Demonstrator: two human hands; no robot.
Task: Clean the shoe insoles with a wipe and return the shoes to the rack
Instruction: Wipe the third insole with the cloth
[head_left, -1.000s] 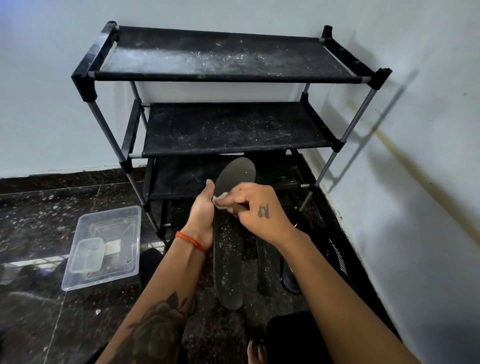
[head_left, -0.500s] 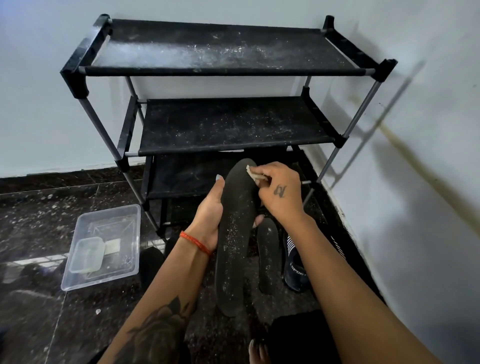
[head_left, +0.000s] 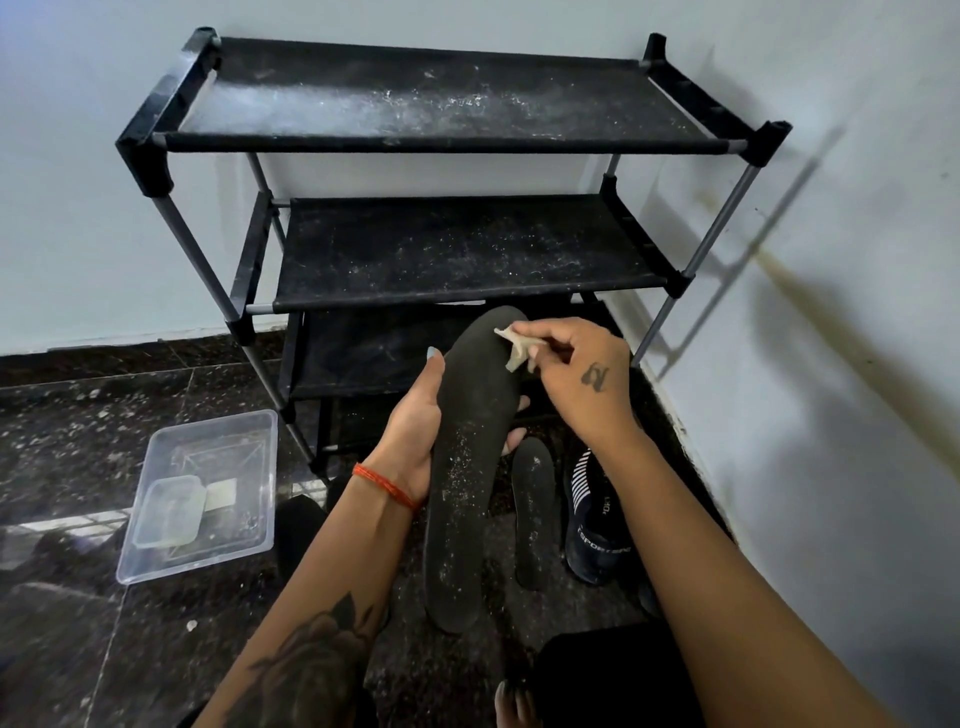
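Left hand (head_left: 415, 431) gripping a dusty black insole (head_left: 467, 467) upright, right hand (head_left: 582, 379) pinching a wipe (head_left: 517, 348) against its toe, shoe rack (head_left: 441, 249) behind

Dusty black insole (head_left: 470, 467) held upright, crumpled wipe (head_left: 517, 347) at its toe

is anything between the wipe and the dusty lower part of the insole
Nothing visible. The right hand pinches the wipe at the toe end of the insole; the speckled surface below it lies bare, the left hand gripping only the edges.
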